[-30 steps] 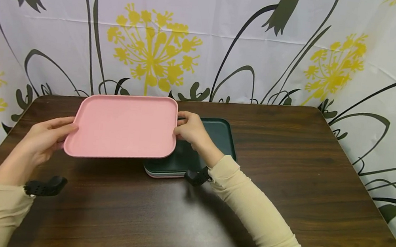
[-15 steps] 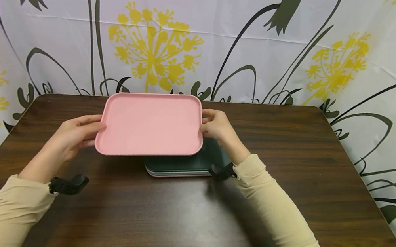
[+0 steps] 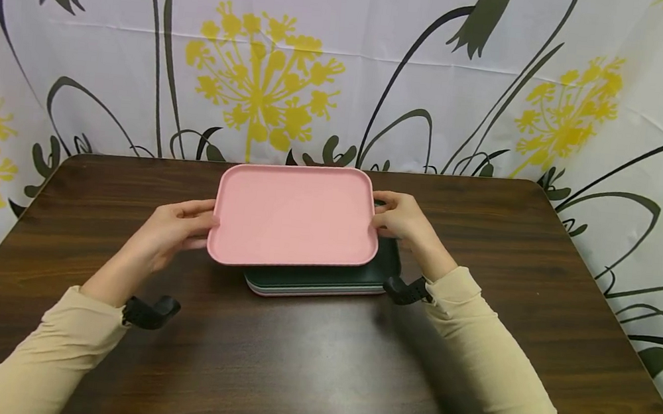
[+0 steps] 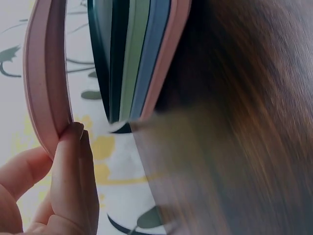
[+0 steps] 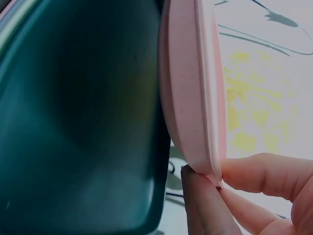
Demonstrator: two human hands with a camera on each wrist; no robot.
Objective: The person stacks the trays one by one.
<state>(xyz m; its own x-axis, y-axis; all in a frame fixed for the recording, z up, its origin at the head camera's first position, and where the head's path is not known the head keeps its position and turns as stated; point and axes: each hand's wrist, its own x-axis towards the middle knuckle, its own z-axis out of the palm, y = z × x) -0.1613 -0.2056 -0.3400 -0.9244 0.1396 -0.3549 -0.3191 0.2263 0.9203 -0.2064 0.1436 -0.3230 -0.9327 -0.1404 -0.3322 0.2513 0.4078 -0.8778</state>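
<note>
A pink rectangular tray (image 3: 294, 217) with rounded corners is held up between both hands, its near edge lower than its far one. My left hand (image 3: 176, 229) pinches its left short edge, thumb on top and fingers beneath. At the right short edge, my right hand (image 3: 404, 224) grips the rim the same way. Below the pink tray lies a stack of trays, topped by a dark green tray (image 3: 331, 275) that is partly covered from above. In the left wrist view, a light green tray (image 4: 134, 63), a blue tray (image 4: 150, 58) and another pink tray (image 4: 168, 58) show under the dark green one.
The stack stands on a dark brown wooden table (image 3: 291, 376), toward its far side. Behind the table hangs a white curtain (image 3: 341, 101) with yellow flowers and dark stems. Black straps (image 3: 150, 311) circle both wrists.
Both hands have carried the pink tray to the right, from left of the stack to above it. More of the dark green tray is now covered, and the stack stays in place.
</note>
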